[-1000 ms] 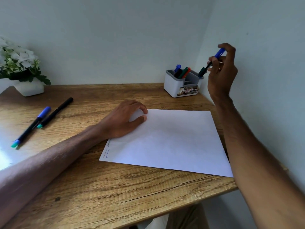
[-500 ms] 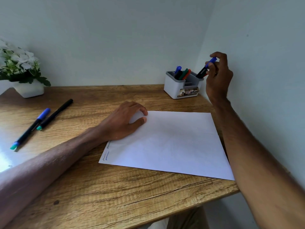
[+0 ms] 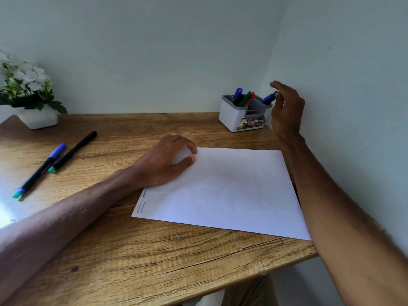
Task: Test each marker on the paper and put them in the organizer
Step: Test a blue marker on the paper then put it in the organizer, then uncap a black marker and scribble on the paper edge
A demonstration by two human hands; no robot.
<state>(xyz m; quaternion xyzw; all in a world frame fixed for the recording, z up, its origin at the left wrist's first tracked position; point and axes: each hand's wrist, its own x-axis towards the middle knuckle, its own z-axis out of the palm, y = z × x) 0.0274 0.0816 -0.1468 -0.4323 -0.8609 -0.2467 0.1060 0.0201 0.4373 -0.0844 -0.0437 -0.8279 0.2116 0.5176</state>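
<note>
Two compartments of the organizer hold markers. Organizer: white body, grey inner insert, printed label on its front face, standing at the far right corner of the counter, close to the wall. Rear-left compartment: several markers upright and leaning together, showing a blue cap, a green one and a red-orange one; a dark barrel sits among them, exact count cannot be told. Right compartment: one blue-capped marker, tilted toward the right, its lower end inside the compartment.

Right hand: raised just beside the organizer, fingers loosely spread, fingertips at the top end of the tilted marker. Whether they pinch it or only touch it cannot be told.

Left hand: flat on the near-left part of the paper, fingers curled together, pressing the sheet to the counter, holding nothing.

Paper: white sheet lying in front of the organizer, short wavy test strokes in its near-left corner.

Two further markers lie on the counter well to the left of the paper, side by side and touching or nearly so: one with a blue cap, one all black with a teal end.

White pot with white flowers stands at the far left edge.
</note>
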